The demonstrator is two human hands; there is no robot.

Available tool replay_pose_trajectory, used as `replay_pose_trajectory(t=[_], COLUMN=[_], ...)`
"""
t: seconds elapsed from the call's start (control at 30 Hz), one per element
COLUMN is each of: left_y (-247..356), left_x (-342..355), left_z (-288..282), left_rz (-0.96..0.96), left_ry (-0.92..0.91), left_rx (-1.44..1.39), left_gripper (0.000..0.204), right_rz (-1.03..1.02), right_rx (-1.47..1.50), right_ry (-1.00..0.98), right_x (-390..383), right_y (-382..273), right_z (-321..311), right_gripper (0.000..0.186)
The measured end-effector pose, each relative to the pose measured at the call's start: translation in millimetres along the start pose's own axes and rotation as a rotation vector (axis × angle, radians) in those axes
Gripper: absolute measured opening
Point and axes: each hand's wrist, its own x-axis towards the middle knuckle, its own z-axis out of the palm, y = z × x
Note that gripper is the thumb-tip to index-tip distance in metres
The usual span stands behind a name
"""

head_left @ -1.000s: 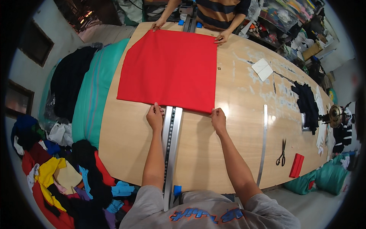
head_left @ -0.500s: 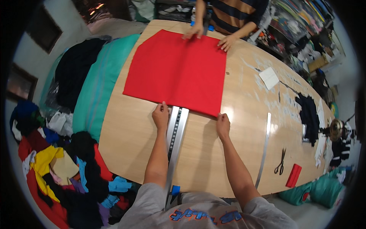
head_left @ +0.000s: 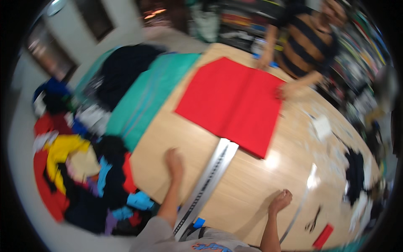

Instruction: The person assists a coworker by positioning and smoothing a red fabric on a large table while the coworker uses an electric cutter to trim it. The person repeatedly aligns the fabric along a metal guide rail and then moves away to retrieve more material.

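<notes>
The red fabric [head_left: 231,101] lies spread over a long metal rail [head_left: 208,180] that crosses the wooden table [head_left: 172,138]. My left hand [head_left: 174,161] is smeared by motion left of the rail, below the fabric and away from it. My right hand [head_left: 280,200] is off the fabric too, over the table right of the rail with fingers curled; whether anything is in them is too blurred to make out. Across the table a person in a striped top [head_left: 303,44] has both hands by the fabric's far corners.
Green wrapped bundles [head_left: 149,92], dark fabric [head_left: 121,73] and a colorful cloth heap [head_left: 71,164] lie left of the table. On the right are a white card [head_left: 322,128], black scissors [head_left: 312,220], a metal ruler [head_left: 296,212], a red block [head_left: 322,235] and black cloth [head_left: 354,172]. Crowded shelves stand behind.
My hands have let go of the fabric's near edge and moved down, away from it, the right one further right. The view has swung and blurred; the other person's hands have shifted along the far edge.
</notes>
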Motion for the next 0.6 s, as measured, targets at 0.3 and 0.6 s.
replay_pose_trajectory(t=[0.3,0.6], left_y=[21.3,15.2], left_x=[-28.9,-33.5], left_z=[-64.9,-70.4], left_rz=[-0.058,-0.064], left_ry=[-0.105,-0.071], left_rx=[0.411,0.376], left_gripper=[0.048,0.047], right_rz=[0.594,0.610], right_rx=[-0.561,-0.542], right_ry=[0.173,0.164], right_x=[-27.3,-25.5], right_y=[102.7,94.3], right_z=[-7.2,-11.7], right_gripper=[0.054,0.053])
